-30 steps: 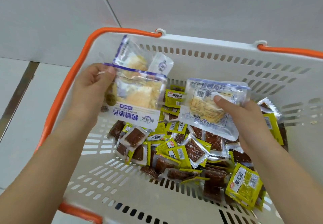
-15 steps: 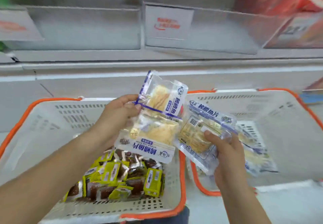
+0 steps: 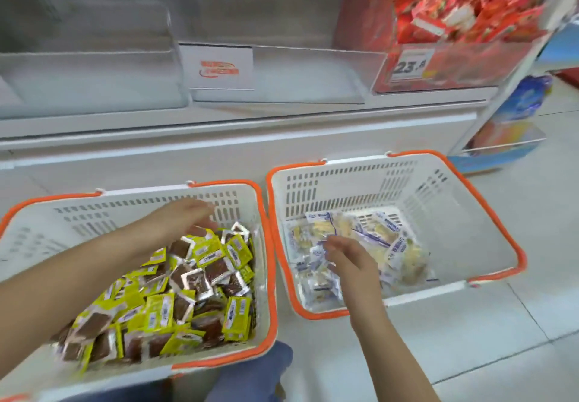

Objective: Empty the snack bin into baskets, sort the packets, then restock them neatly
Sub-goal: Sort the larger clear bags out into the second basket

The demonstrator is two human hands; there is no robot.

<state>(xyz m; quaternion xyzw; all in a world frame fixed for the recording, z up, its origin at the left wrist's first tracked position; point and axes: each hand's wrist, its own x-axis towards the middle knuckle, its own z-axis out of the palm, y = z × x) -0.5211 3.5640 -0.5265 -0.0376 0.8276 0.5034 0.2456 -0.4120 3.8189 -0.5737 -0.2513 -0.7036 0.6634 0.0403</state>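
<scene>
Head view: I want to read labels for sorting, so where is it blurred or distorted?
Head view: motion blur smears the left hand, the right hand and the red packs at top right; the yellow packets and clear packets are soft, print unreadable; wide-angle bending curves the shelf edge; lighting is even, with mild sheen on the wrappers.

A shop: price tag (image 3: 411,65), stocked display bins (image 3: 451,25), shopping baskets (image 3: 488,213) on the floor

Red packets (image 3: 454,10) filled a clear bin at upper right, behind a price tag (image 3: 410,64) reading 23.8. A white sign (image 3: 219,68) with orange print stood on the shelf front, and a blue knee (image 3: 257,373) showed at the bottom edge.
</scene>
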